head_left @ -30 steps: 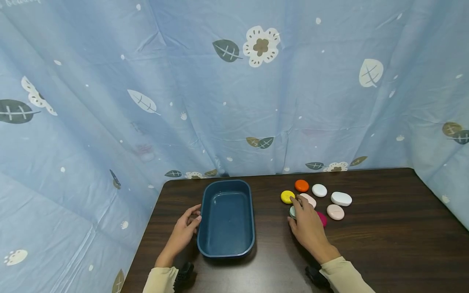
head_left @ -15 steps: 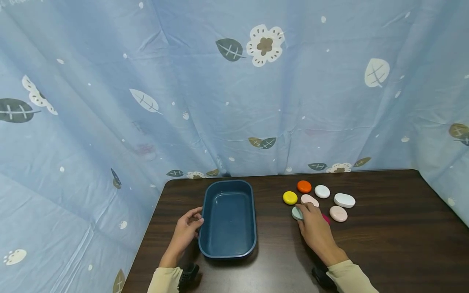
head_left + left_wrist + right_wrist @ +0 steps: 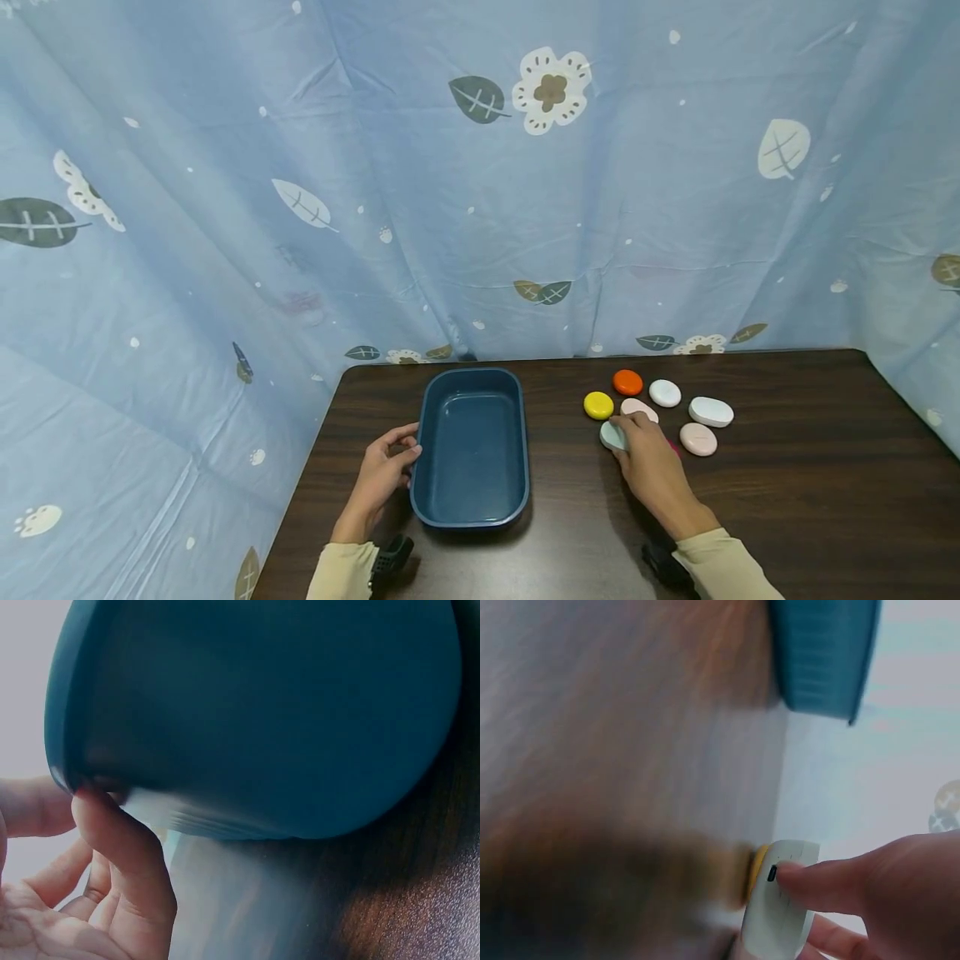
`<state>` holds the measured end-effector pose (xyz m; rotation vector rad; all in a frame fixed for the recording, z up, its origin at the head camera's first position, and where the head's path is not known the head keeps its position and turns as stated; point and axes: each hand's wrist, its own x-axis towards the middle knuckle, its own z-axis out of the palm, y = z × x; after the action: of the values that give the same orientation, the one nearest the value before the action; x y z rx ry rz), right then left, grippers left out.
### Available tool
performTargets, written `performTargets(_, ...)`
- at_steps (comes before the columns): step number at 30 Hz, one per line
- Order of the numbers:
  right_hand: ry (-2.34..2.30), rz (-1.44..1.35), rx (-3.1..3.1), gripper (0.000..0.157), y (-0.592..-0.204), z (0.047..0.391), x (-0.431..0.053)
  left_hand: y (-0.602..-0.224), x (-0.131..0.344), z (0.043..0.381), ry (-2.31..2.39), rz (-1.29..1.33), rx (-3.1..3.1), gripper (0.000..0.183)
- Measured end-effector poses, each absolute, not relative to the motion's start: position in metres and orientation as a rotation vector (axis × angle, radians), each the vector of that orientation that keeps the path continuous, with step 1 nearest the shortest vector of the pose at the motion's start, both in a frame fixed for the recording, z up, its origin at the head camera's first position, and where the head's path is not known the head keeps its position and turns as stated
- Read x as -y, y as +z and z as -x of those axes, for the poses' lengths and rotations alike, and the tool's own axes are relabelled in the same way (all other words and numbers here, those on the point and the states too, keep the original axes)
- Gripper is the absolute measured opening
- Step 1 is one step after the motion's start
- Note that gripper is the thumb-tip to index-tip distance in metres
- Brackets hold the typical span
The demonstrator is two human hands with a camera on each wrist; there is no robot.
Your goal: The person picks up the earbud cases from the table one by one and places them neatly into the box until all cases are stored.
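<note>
A deep blue plastic basin (image 3: pixel 468 454) stands on the table's left part. My left hand (image 3: pixel 382 475) holds its left rim; in the left wrist view the thumb (image 3: pixel 124 840) presses at the rim with a finger beyond it. My right hand (image 3: pixel 656 467) pinches a pale green earbud case (image 3: pixel 776 907) between thumb and fingers; a small dark port shows on its side. Around that hand lie a yellow case (image 3: pixel 598 406), a light pink one (image 3: pixel 640 410) just behind the fingers, and a magenta case (image 3: pixel 675 448) mostly hidden by the hand.
Farther back are an orange case (image 3: pixel 627 382) and a round white case (image 3: pixel 665 393). A longer white case (image 3: pixel 711 412) and another pink case (image 3: pixel 698 439) lie to the right. A blue patterned curtain (image 3: pixel 420 208) hangs behind the dark wood table (image 3: pixel 817 500).
My right hand has drawn back from over the yellow and pink cases and now pinches the pale green one. The left hand has stayed at the basin's rim. The head view has shifted slightly.
</note>
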<state>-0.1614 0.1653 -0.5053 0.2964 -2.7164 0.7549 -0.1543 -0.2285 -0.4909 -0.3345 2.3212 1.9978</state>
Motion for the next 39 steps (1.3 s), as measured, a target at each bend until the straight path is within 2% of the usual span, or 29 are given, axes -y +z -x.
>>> performTargets(19,1.096,-0.413,2.686,0.042,-0.452,0.175,-0.123,-0.492,0.227,0.154,2.025,0.330,-2.301,0.040)
performTargets(39,1.254,-0.528,2.749,0.043,-0.430,0.195,-0.058,-0.492,0.227,0.153,2.030,0.349,-2.305,0.040)
